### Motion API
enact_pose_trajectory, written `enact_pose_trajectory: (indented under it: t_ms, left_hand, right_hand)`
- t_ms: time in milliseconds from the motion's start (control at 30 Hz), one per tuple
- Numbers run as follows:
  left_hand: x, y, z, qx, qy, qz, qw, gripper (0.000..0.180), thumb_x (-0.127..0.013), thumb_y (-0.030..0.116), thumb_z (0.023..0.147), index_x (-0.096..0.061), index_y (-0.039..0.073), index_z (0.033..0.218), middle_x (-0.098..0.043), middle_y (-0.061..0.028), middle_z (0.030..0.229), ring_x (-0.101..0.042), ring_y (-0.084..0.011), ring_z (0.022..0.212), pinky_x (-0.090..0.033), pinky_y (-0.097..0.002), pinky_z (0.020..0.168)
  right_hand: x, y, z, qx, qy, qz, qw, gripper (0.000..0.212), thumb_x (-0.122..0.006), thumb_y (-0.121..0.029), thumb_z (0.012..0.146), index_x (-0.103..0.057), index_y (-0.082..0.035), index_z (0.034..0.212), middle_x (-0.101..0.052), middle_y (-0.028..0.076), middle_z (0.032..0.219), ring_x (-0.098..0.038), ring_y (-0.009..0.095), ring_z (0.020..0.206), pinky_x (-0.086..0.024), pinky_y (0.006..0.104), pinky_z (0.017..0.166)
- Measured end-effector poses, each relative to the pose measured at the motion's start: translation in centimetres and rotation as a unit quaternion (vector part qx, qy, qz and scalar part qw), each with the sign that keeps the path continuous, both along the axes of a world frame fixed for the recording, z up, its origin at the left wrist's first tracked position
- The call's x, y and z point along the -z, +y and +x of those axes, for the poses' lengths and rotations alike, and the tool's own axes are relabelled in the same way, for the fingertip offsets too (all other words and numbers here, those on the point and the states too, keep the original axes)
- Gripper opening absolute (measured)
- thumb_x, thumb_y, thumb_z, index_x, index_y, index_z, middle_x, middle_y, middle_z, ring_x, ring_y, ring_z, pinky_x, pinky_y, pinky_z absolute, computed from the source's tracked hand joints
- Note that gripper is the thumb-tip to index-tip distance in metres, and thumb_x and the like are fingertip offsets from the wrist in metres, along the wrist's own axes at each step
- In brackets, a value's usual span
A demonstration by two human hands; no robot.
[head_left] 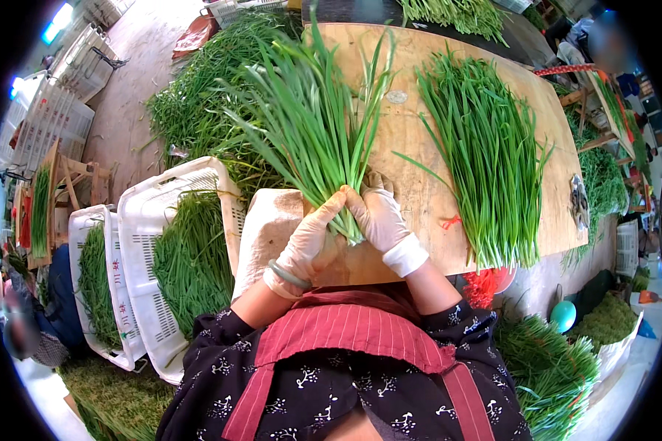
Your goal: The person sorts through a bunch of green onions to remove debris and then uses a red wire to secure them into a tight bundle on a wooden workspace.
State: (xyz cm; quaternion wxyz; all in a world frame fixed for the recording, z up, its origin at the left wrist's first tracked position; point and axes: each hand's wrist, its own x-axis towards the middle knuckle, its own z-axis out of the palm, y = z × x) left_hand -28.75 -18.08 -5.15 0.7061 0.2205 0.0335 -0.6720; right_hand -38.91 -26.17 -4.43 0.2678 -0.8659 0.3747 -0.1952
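Observation:
Both my hands, in thin whitish gloves, hold one bunch of garlic chives (312,125) above the near edge of a wooden board (412,147). My left hand (312,239) wraps the lower stems from the left, a pale green bangle at its wrist. From the right, my right hand (379,220) closes on the same stems, thumbs close together. The pale stem ends point toward me and the leaves fan out away from me. To the right on the board lies a larger pile of garlic chives (485,162), its white ends toward me.
White plastic crates (173,192) with greens stand at my left. Loose greens (206,95) heap on the floor beyond them. A dark pair of scissors (579,202) lies at the board's right edge. Red ties (482,288) hang below the near right edge, above more bundled greens (548,367).

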Motion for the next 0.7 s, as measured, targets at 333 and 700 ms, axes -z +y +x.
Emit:
enact_pose_trajectory:
  t_ms: [333, 700]
  left_hand:
    - [-1.2, 1.4, 1.3, 0.055, -0.033, -0.002, 0.998, 0.033, -0.058, -0.008, 0.078, -0.053, 0.002, 0.109, -0.058, -0.0067, 0.099, -0.057, -0.0135, 0.088, -0.047, -0.0244, 0.082]
    - [-1.9, 8.6, 8.1, 0.059, -0.361, 0.082, 0.927, 0.025, -0.061, 0.012, 0.067, -0.063, -0.003, 0.086, -0.061, -0.0109, 0.077, -0.052, -0.0169, 0.052, -0.040, -0.0267, 0.047]
  right_hand:
    - [1.7, 2.8, 1.5, 0.081, 0.072, -0.152, 0.982, 0.045, -0.043, -0.044, 0.088, -0.057, -0.015, 0.118, -0.054, 0.012, 0.111, -0.045, 0.033, 0.105, -0.029, 0.0509, 0.090]
    - [1.3, -6.1, 2.0, 0.107, -0.318, 0.237, 0.911, 0.064, -0.067, -0.016, 0.080, -0.036, 0.003, 0.133, -0.062, 0.016, 0.107, -0.061, 0.023, 0.093, -0.049, 0.0308, 0.077]
